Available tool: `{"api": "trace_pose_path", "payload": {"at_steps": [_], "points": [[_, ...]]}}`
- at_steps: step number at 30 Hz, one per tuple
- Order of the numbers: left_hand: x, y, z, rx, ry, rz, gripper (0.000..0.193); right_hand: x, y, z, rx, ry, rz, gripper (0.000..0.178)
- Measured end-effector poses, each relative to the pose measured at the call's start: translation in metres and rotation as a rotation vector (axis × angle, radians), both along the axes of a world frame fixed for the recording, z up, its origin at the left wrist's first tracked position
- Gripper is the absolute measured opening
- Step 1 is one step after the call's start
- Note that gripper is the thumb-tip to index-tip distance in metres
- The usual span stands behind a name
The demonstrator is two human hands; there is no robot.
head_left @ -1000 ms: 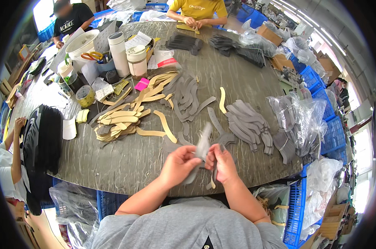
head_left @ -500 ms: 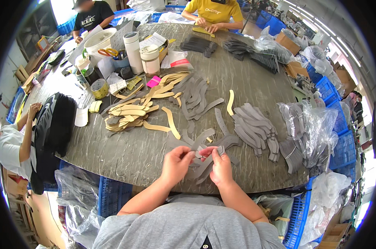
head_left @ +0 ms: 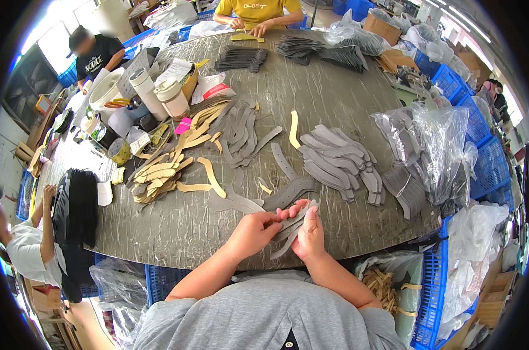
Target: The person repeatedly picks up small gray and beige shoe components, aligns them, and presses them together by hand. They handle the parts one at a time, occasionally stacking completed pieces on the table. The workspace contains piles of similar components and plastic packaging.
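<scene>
Over the near edge of the table, my right hand (head_left: 309,236) is closed on grey curved strips (head_left: 289,233), its thumb pointing up. My left hand (head_left: 254,234) pinches the same strips from the other side, so both hands touch them. Exactly how many strips are held is hidden by the fingers. Just beyond my hands lie loose grey pieces (head_left: 289,192), one with a row of small holes. A fanned heap of grey strips (head_left: 337,160) lies to the right, and a single tan strip (head_left: 293,129) rests beside it. Further left is a pile of tan strips (head_left: 156,175).
More grey strips (head_left: 241,134) lie mid-table. Cups, a bucket (head_left: 105,96) and tape (head_left: 119,150) crowd the left. Plastic-wrapped bundles (head_left: 439,151) stand at right. A bin of tan scraps (head_left: 381,287) sits below the edge. Co-workers are at the far side and left.
The view has turned to the right. My hands have come together around the grey strips, which now lie lengthwise along my right hand.
</scene>
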State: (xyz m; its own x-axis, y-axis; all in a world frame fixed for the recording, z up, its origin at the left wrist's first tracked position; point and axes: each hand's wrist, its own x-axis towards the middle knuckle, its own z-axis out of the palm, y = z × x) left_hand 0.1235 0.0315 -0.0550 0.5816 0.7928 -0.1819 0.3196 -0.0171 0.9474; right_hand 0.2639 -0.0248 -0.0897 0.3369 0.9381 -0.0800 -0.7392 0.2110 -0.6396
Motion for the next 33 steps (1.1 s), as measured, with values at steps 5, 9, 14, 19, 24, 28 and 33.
{"api": "trace_pose_path", "payload": {"at_steps": [5, 9, 14, 19, 24, 28, 33], "points": [[0.008, 0.0, 0.011, 0.42, 0.094, -0.176, 0.028, 0.007, 0.001, -0.003, -0.027, -0.165, -0.042, 0.052], [0.007, -0.003, 0.008, 0.539, 0.283, -0.265, 0.028, 0.001, 0.004, -0.01, 0.037, -0.244, -0.095, 0.047], [0.003, 0.0, 0.012, 0.406, 0.29, -0.171, 0.028, 0.0, 0.011, -0.01, 0.073, -0.325, -0.069, 0.037], [0.003, -0.001, 0.02, 0.44, 0.22, -0.043, 0.027, 0.007, 0.011, -0.013, -0.091, -0.191, -0.042, 0.038], [0.007, -0.011, 0.017, 0.528, 0.311, -0.18, 0.025, 0.002, 0.012, 0.003, -0.083, -0.062, -0.047, 0.041], [0.008, -0.006, 0.01, 0.811, 0.292, -0.225, 0.027, 0.007, 0.012, 0.007, -0.169, 0.041, -0.035, 0.049], [0.011, -0.01, 0.023, 0.392, 0.417, -0.423, 0.031, 0.008, 0.006, -0.009, 0.041, -0.071, -0.064, 0.058]]}}
